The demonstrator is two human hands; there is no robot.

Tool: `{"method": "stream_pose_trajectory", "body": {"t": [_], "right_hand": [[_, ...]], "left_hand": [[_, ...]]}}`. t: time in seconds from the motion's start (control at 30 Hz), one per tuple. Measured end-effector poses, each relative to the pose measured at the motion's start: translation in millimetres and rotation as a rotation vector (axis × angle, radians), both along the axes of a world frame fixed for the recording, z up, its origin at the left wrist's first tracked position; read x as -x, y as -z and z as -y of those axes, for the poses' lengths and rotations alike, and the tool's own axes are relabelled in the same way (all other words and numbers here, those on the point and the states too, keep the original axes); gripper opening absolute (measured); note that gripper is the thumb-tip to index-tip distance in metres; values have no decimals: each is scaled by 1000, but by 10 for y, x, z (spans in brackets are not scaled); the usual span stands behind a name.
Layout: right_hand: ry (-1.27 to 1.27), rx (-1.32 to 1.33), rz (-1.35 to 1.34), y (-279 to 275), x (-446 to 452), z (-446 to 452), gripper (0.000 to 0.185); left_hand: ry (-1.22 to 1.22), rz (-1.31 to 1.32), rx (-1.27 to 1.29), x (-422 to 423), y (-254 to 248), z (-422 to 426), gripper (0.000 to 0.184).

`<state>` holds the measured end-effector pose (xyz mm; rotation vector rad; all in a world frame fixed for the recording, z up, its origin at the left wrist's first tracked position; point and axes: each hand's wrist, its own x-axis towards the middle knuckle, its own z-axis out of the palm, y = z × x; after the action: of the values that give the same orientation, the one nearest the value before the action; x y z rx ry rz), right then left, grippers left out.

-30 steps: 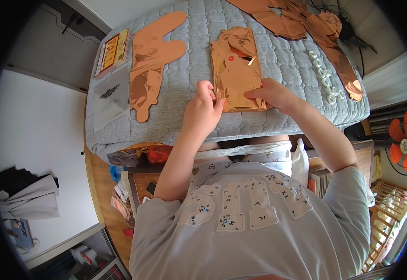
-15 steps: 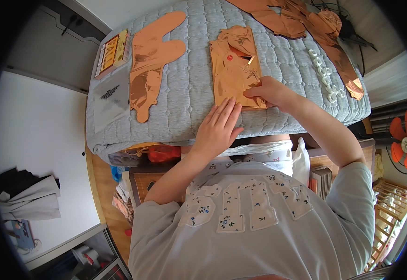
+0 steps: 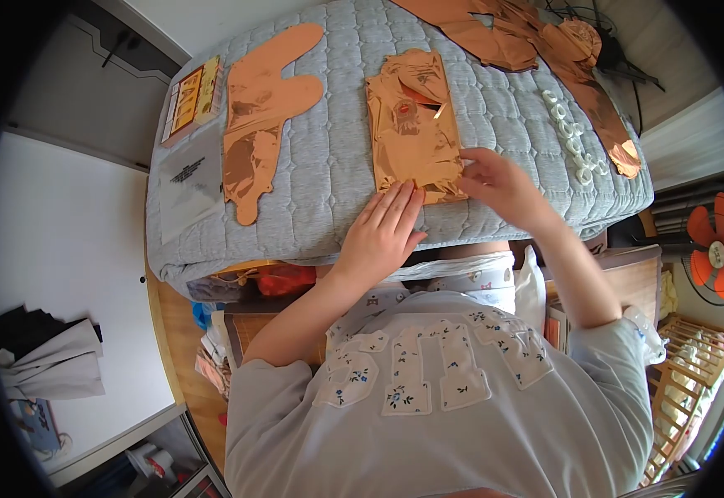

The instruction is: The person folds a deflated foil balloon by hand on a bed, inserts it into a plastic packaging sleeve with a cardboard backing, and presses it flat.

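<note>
A folded rose-gold foil sheet (image 3: 416, 141) lies flat on the grey quilted mattress (image 3: 345, 108), with a small red spot and a slit near its upper part. My left hand (image 3: 385, 231) rests flat over the foil's lower left edge, fingers stretched out. At the foil's lower right edge is my right hand (image 3: 501, 187), its fingers curled with the tips close to the foil; whether they pinch it is hidden. Left of these lies another flat foil piece (image 3: 258, 116) with rounded lobes.
A yellow and red box (image 3: 192, 100) and a clear plastic bag (image 3: 189, 187) lie at the mattress's left side. More foil (image 3: 503, 37) stretches across the back right, beside white rings (image 3: 573, 137). An orange-bladed fan (image 3: 714, 249) stands at the right.
From its curled position at the lower left corner, my left hand has flattened onto the foil's lower edge. My right hand has shifted slightly right and down, off the foil's surface to its edge.
</note>
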<state>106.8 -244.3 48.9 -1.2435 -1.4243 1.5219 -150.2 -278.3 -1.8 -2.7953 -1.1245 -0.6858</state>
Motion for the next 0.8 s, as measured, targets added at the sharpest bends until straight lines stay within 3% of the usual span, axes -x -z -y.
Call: {"method": "stream_pose_trajectory", "body": {"t": [0.07,0.23,0.57,0.67,0.8], "right_hand": [[77,-227,466,-126,64,220,39],[295,-357,468,100,216,335,31],[321,-394,559,182,238,356,27],[356,-546,644,226,218,381,23],[172,-908,731,214,158,400,27]], "left_hand": [[-2,-9,-4,-5,4,2,74],[-1,35,13,-36,-35,9,66],[-29,32,-36,-61,58,-5,63],[-36,36,-63,-66,63,-4,62],[-42,63,-48,-89,48,15,61]]}}
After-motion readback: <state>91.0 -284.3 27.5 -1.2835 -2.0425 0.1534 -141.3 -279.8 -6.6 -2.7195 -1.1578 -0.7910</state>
